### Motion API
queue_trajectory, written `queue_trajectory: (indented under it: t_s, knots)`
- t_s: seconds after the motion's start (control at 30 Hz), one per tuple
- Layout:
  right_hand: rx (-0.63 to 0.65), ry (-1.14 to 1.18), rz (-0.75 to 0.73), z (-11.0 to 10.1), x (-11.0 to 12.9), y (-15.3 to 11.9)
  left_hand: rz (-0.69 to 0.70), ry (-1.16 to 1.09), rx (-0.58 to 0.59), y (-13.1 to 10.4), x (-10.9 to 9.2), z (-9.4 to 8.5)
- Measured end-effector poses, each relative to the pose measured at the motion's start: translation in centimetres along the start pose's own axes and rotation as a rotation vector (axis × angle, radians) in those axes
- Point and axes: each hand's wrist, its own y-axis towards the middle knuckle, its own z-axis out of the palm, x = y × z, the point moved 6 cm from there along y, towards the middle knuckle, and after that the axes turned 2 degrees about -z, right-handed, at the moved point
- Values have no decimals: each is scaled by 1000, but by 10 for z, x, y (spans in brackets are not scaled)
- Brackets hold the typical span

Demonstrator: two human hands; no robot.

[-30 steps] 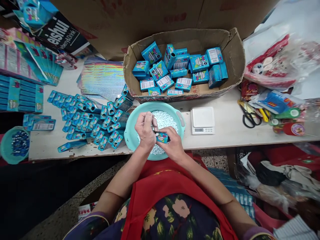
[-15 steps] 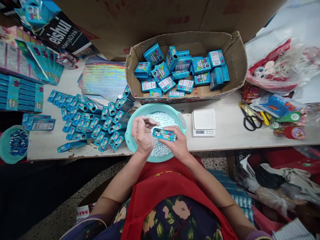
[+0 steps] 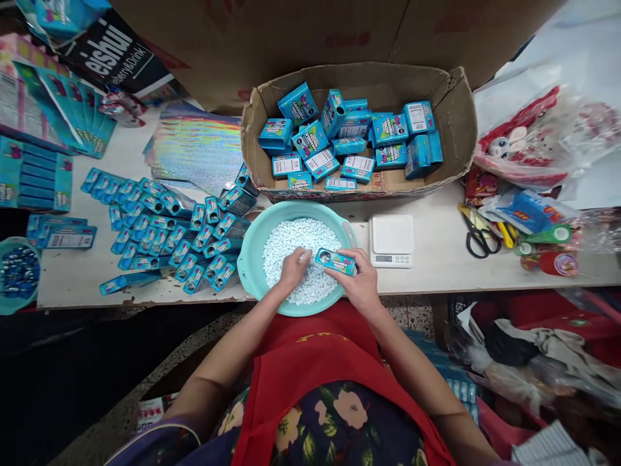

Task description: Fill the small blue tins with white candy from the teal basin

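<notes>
A turquoise bowl (image 3: 251, 259) of small pale candies (image 3: 295, 239) stands at the table's front edge. Over its right part, my right hand (image 3: 359, 277) grips a small blue box (image 3: 336, 261) between thumb and fingers, its round opening facing up and to the left. My left hand (image 3: 294, 268) is down at the candies, just left of the box, fingers drawn together; whether candies are inside them is hidden. Many blue boxes with round holes (image 3: 174, 233) stand close together left of the bowl.
Behind the bowl, an open cardboard carton (image 3: 456, 155) holds several blue boxes. A white scale (image 3: 392, 236) sits to the right, then black scissors (image 3: 480, 239) and plastic bags. Shiny sheets (image 3: 194, 142) lie at the back left; a second bowl (image 3: 10, 301) is far left.
My left hand has dropped from beside the box's opening to the candies, its fingers now bunched. The box in my right hand has moved slightly right, away from my left hand.
</notes>
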Motion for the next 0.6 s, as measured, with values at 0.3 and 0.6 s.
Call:
queue_trajectory:
  t_s: [0.3, 0.6]
  knots:
    - [101, -97, -101, 33, 3, -6, 120, -1072, 44, -21, -82, -34]
    - [96, -121, -100, 40, 9, -2, 122, -1122, -88, -17, -93, -36]
